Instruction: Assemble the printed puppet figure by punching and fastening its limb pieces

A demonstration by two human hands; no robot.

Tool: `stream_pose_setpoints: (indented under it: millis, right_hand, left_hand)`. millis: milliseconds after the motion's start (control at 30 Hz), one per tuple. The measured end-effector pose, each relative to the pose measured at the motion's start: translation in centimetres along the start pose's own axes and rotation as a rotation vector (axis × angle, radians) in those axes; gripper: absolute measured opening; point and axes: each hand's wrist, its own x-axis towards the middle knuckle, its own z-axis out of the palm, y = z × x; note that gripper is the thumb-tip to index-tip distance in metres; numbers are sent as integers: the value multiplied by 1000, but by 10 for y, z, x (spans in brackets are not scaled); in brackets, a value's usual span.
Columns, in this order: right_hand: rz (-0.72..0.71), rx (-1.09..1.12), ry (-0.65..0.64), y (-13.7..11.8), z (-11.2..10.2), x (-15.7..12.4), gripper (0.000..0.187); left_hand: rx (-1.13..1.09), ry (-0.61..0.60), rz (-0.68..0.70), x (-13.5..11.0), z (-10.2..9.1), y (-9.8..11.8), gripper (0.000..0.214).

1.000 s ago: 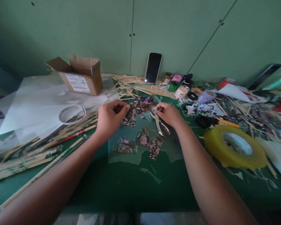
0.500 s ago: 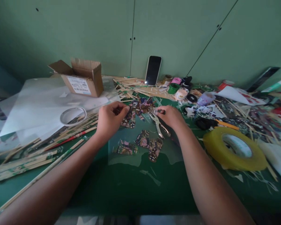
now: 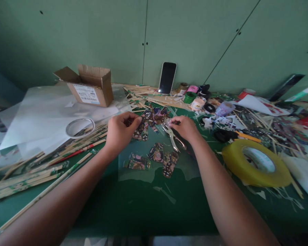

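From my seat I see patterned cutouts (image 3: 145,132) just left of the silver pliers (image 3: 172,136), pinched by my left hand (image 3: 119,129), thumb against finger. My right hand (image 3: 185,127) curls beside the pliers; I cannot tell whether its fingertips close on anything. Three loose patterned pieces (image 3: 156,152) lie on the green surface (image 3: 154,212) nearer than the pliers, a phone (image 3: 167,78) stands beyond them, a yellow tape roll (image 3: 233,160) to their right

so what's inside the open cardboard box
Some shaded inner cardboard shows below the raised flaps of the box; its front wall hides the bottom, so any contents there can't be seen.
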Motion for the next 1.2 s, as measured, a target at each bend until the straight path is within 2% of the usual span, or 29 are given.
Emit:
stream_pose_setpoints:
  millis: [67, 200, 333, 400, 500, 600, 767, 900, 1067, 1200]
  right_hand:
    - [-27, 5, 54, 1, 0, 0, 11]
    - [-31, 129, 239, 4, -2, 2, 8]
    - [68, 439, 371, 6, -6, 5, 11]
    - [73, 596, 390, 1, -7, 4, 13]
    - [-3, 645, 347, -13, -11, -1, 14]
    - [-64, 578, 328, -32, -20, -10, 13]
    - [-218, 454, 263, -62, -31, -26, 25]
    - [-308, 454, 171, -77, -22, -35, 20]
    - [-301, 482, 103, -84, -6, -40, 15]
    - [-278, 487, 42, -88, -3, -40, 10]
  left_hand:
    - [14, 3, 6, 0, -1, 1, 19]
    - [3, 6, 9, 0, -2, 1, 20]
    - [4, -2, 9, -1, -1, 0, 20]
    - [9, -6, 7, -2, -1, 0, 19]
    - [3, -16, -2, -2, 0, 0, 20]
    - [18, -23, -16, -2, 0, 0, 19]
    - [74, -42, -30, -4, 2, -2, 21]
    - [64, -69, -58, -5, 6, -3, 20]
    - [-3, -112, -76, -7, 7, -1, 19]
    - [-5, -114, -67, -7, 6, 1, 17]
